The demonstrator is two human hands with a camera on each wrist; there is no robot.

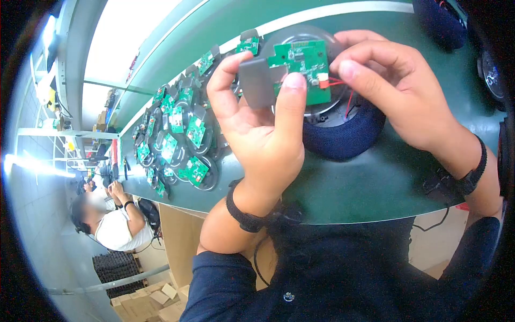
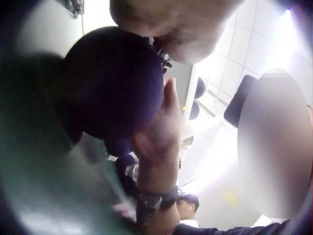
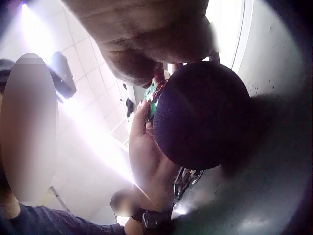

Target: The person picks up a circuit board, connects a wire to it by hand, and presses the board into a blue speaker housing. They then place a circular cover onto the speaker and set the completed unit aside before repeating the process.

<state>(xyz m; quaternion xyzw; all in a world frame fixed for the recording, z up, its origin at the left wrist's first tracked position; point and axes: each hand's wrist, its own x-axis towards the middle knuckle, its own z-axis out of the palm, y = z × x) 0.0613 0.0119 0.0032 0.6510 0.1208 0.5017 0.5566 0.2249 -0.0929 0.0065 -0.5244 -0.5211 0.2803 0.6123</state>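
My left hand (image 1: 263,134) holds a green circuit board (image 1: 314,59), thumb on its face, fingers round a dark grey block (image 1: 256,83) at its left end. A small white-and-red connector (image 1: 323,81) sits on the board's lower right. From it red wires (image 1: 336,82) run to my right hand (image 1: 397,86), whose thumb and forefinger pinch them close beside the board. Below lies a round housing covered in dark blue fabric (image 1: 348,134), its open side up, with a wire leading down into it. The right wrist view shows the housing's fabric side (image 3: 200,117) under both hands.
Several clear discs bearing green boards (image 1: 196,131) crowd the green table (image 1: 343,193) to the left. Another dark blue fabric piece (image 1: 440,21) stands at the upper right, with a dark round part (image 1: 489,75) near it. A person in white (image 1: 120,225) sits farther along.
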